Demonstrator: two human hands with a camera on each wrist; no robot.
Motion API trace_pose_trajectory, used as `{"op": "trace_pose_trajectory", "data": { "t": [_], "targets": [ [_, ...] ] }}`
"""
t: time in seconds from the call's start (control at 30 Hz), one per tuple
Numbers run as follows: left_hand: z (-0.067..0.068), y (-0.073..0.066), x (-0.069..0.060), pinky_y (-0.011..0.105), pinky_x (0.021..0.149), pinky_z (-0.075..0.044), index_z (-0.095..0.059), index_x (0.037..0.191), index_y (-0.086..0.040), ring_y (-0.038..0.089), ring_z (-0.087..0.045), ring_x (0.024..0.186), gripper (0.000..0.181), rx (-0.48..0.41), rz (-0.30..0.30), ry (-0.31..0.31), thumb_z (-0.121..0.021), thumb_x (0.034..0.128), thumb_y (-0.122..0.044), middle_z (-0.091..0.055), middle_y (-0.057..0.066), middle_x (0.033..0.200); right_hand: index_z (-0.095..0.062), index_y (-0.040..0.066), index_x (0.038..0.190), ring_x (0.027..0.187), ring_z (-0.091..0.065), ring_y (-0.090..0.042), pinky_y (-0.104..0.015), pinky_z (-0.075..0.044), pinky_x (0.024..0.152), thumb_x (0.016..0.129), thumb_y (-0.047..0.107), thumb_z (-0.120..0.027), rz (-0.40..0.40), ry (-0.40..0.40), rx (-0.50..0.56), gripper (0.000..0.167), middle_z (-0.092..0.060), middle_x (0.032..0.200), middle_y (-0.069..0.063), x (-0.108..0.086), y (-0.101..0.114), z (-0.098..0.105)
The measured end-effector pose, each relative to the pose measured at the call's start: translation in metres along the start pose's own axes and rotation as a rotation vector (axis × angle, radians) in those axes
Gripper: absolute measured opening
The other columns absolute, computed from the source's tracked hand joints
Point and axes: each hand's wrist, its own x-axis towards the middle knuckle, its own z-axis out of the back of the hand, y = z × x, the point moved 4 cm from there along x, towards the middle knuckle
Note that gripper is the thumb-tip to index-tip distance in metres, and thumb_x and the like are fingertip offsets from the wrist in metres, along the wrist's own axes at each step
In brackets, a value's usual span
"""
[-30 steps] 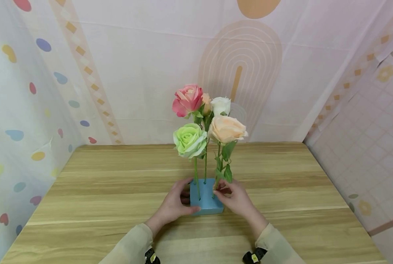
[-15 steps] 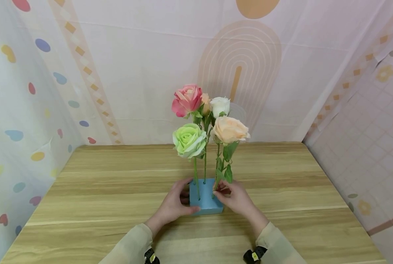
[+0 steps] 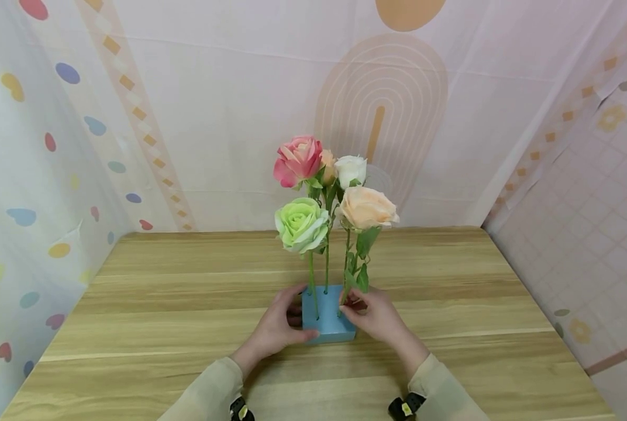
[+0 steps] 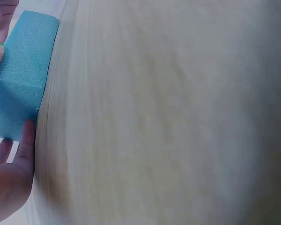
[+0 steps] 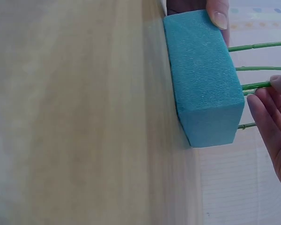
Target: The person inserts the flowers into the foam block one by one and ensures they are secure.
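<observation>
A blue foam block [image 3: 328,328] sits on the table with several artificial roses upright in it. My left hand [image 3: 278,327] grips its left side, thumb at the front edge, fingers partly hidden behind. My right hand [image 3: 378,316] pinches the peach rose [image 3: 368,207] low on its stem [image 5: 256,86], just above the block's top. Left of it stand a green rose [image 3: 301,224] and, farther back, a pink rose [image 3: 298,161]. A white rose [image 3: 351,169] and a small orange bud [image 3: 328,167] rise behind.
The wooden table [image 3: 187,304] stretches out on both sides of the block. A patterned cloth [image 3: 240,117] hangs behind the table's back edge, and more cloth hangs at left and right.
Over the last second the peach rose's bloom has shifted slightly to the right. Both hands have kept their places on the block and the stem.
</observation>
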Motion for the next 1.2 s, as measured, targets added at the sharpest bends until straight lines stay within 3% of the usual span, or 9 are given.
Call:
{"op": "trace_pose_trajectory", "data": {
  "t": [0.17,0.43,0.57,0.73,1.0,1.2],
  "targets": [
    [-0.001,-0.004,-0.001,0.04,0.082,-0.056,-0.038,0.148,-0.001,0.033,-0.057,0.104,0.092,0.002,-0.005,-0.004,-0.089,0.0717,-0.005,-0.038,0.024,0.139,-0.063,0.002,0.095,0.079,-0.07,-0.024,-0.027,-0.058,0.068,0.088,-0.005,-0.07,0.01,-0.011,-0.019,0.012,-0.068,0.087,-0.01,-0.001,0.002,0.0],
    [0.002,-0.04,-0.008,0.049,0.082,-0.055,-0.04,0.144,0.009,0.039,-0.057,0.101,0.085,-0.003,-0.023,-0.002,-0.086,0.0724,0.001,-0.04,0.031,0.135,-0.064,0.01,0.096,0.079,-0.068,-0.017,-0.026,-0.057,0.068,0.091,0.002,-0.07,-0.004,0.003,-0.024,0.011,-0.069,0.086,-0.004,-0.001,0.003,-0.001],
    [0.003,-0.047,-0.01,0.05,0.082,-0.055,-0.039,0.143,0.01,0.039,-0.057,0.102,0.085,-0.004,-0.034,0.001,-0.085,0.0728,0.001,-0.039,0.031,0.135,-0.064,0.011,0.092,0.076,-0.067,-0.013,-0.024,-0.056,0.067,0.091,0.006,-0.071,-0.003,0.029,-0.082,0.009,-0.069,0.082,0.0,0.0,0.0,-0.003],
    [0.002,-0.041,-0.007,0.05,0.083,-0.055,-0.039,0.144,0.01,0.04,-0.057,0.101,0.085,-0.005,-0.026,0.0,-0.085,0.073,0.001,-0.039,0.031,0.135,-0.065,0.011,0.091,0.075,-0.065,-0.01,-0.023,-0.055,0.067,0.092,0.008,-0.071,-0.03,0.043,-0.082,0.007,-0.067,0.082,0.002,0.0,-0.003,-0.005],
    [-0.003,-0.004,0.001,0.042,0.084,-0.056,-0.037,0.149,-0.002,0.033,-0.057,0.105,0.091,0.0,-0.008,0.0,-0.088,0.0731,-0.006,-0.036,0.024,0.141,-0.065,0.011,0.09,0.076,-0.066,-0.013,-0.024,-0.055,0.066,0.091,0.008,-0.073,-0.077,0.04,-0.046,0.008,-0.069,0.084,-0.001,-0.001,-0.006,-0.004],
    [-0.002,0.001,0.003,0.038,0.083,-0.056,-0.039,0.149,-0.005,0.032,-0.057,0.105,0.091,-0.007,-0.015,0.014,-0.089,0.0736,-0.013,-0.036,0.023,0.141,-0.069,0.007,0.102,0.084,-0.068,-0.017,-0.025,-0.056,0.07,0.092,0.01,-0.072,-0.136,0.055,0.013,0.011,-0.072,0.091,-0.004,-0.005,-0.011,-0.002]
  ]
}}
